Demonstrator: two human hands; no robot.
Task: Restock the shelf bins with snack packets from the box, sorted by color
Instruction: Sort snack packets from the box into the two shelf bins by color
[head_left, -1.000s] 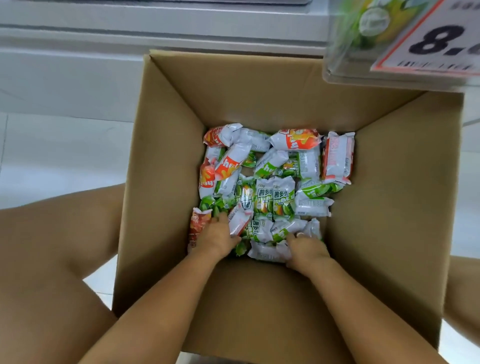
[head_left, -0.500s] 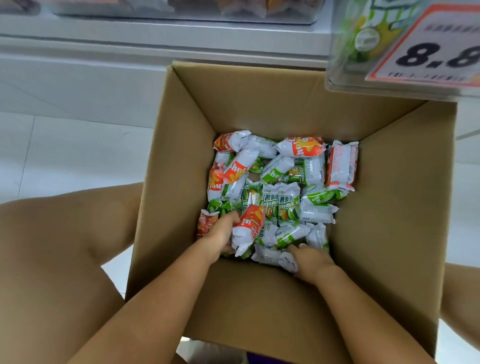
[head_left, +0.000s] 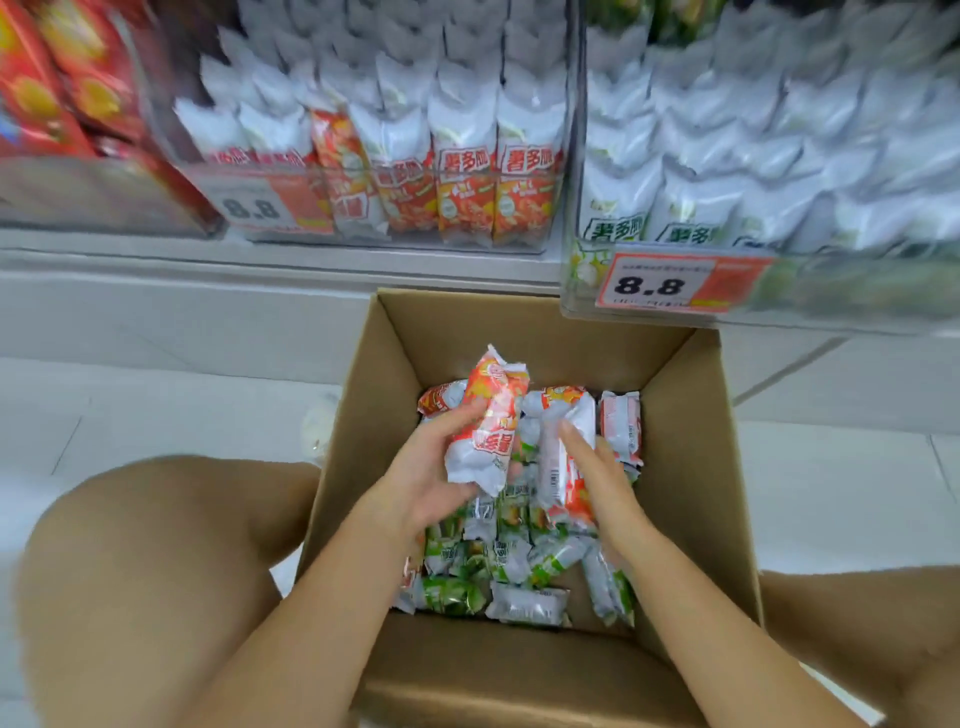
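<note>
The left hand (head_left: 431, 467) grips one orange packet (head_left: 485, 431), the right hand (head_left: 597, 478) another (head_left: 563, 457), both upright. The orange bin (head_left: 467, 208) lies straight ahead and above, nearer the left hand.

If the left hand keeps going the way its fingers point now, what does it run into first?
The left hand, holding an orange packet, points up toward the box's far wall. It likely meets that wall's rim, or clears it to reach the orange bin; depth is unclear.

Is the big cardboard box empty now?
No. The box still holds many packets, mostly green ones on its bottom, under the hands.
</note>
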